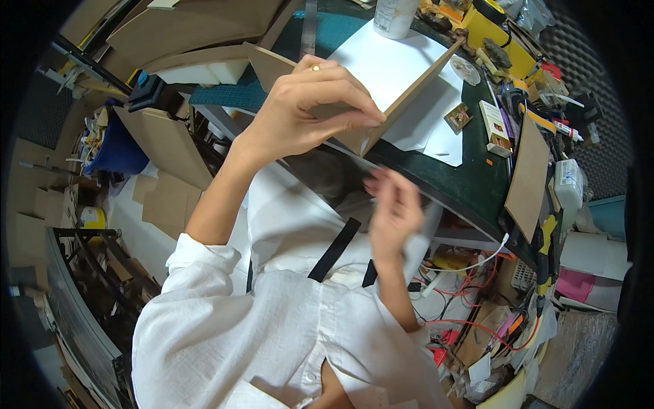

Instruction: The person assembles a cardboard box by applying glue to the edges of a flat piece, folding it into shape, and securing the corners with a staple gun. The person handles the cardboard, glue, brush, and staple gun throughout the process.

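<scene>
My left hand (313, 109), with a ring on one finger, is closed in a pinch at the near corner of thin brown boards over the dark worktable (470, 178). Its thumb and fingertips meet at the upper edge of a long brown board (421, 83) standing on edge. Another brown board (267, 65) stands behind the hand, which hides part of it. White sheets (388, 63) lie between and beside the boards. Lower down, in front of the table edge, my right hand (395, 215) is smeared by motion. Its fingers look bent, and I make out nothing in them.
A white tub (395, 17) stands at the back, near a steel ruler (308, 31) on a teal cutting mat (334, 27). Small boxes (495, 128) and cluttered tools sit at the right. A loose brown board (528, 180) leans at the table's right edge. Cables (470, 286) hang below.
</scene>
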`<state>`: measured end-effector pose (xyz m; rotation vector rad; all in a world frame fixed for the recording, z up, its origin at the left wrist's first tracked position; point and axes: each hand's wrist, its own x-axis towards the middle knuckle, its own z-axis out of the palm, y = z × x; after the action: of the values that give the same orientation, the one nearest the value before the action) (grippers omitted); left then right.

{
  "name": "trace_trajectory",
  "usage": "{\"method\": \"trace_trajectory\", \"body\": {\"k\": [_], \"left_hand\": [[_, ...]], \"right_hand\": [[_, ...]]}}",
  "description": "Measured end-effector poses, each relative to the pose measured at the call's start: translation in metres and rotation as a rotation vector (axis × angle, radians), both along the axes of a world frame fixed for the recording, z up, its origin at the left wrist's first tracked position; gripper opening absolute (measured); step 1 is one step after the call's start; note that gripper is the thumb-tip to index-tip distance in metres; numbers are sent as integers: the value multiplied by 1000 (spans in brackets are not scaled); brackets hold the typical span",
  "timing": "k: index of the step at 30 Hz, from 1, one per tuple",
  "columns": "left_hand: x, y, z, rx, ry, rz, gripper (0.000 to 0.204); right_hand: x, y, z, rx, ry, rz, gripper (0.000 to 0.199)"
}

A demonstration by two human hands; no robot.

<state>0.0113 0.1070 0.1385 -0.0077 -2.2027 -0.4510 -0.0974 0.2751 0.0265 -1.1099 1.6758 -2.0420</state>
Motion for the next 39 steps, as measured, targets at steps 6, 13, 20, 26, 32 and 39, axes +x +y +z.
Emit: {"method": "trace_trajectory", "body": {"k": [6,13,20,26,32,39], "left_hand": [[8,1,1,-4,-12,16,14],[0,2,2,-2,-17,-1,15],[2,0,1,14,-22,1,16],[-1,-1,1,-1,-22,-19,16],[2,1,2,-12,-29,-11,17],[3,-5,-1,-6,-23,-23,18]], "right_hand": [[-162,137,78,297,589,-709,31],[-274,235,58,1066,801,-578,66],[-289,220,75,1079,822,-411,74],[-268,233,109,1133,624,-580,40],[-189,294,146,631,112,-758,48],[-119,274,95,248,12,-299,59]]}}
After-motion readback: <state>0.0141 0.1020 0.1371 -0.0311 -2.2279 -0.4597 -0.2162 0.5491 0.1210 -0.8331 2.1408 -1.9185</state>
